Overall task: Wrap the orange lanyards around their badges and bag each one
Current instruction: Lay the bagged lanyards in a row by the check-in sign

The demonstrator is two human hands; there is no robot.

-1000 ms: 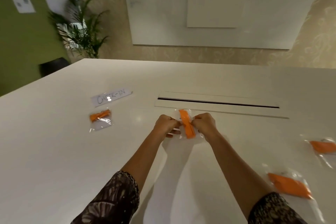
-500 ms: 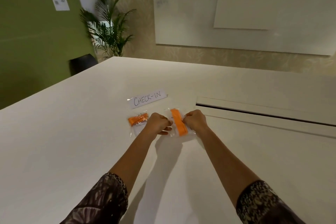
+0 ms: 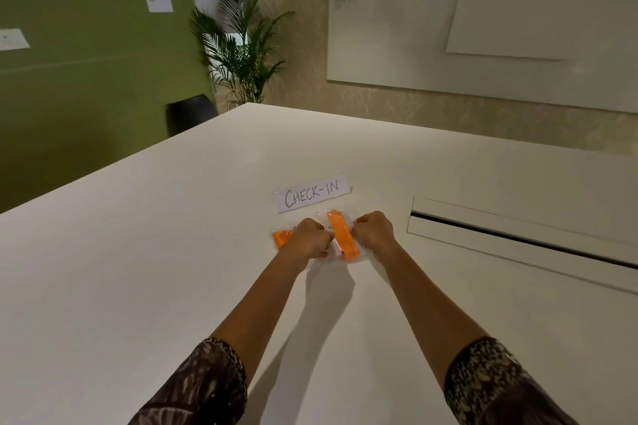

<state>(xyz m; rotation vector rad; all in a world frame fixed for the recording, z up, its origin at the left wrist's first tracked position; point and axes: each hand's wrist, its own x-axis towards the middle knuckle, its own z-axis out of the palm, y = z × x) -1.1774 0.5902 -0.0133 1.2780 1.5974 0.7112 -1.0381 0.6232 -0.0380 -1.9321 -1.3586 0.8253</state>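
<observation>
A clear bag with an orange lanyard-wrapped badge (image 3: 341, 238) lies on the white table (image 3: 172, 269), just below the paper sign. My left hand (image 3: 309, 239) pinches its left edge and my right hand (image 3: 374, 230) pinches its right edge. A second bagged orange lanyard (image 3: 281, 237) lies directly to the left, partly hidden behind my left hand.
A paper sign reading CHECK-IN (image 3: 312, 195) lies just beyond the bags. A long cable slot with a lid (image 3: 518, 238) runs across the table at right. The table's left edge slants away past a potted palm (image 3: 241, 52) and a dark bin (image 3: 191, 112).
Both hands carried the bagged lanyard leftwards across the table, to beside the other bagged lanyard under the sign. The bags at the right have left the view as my head turned.
</observation>
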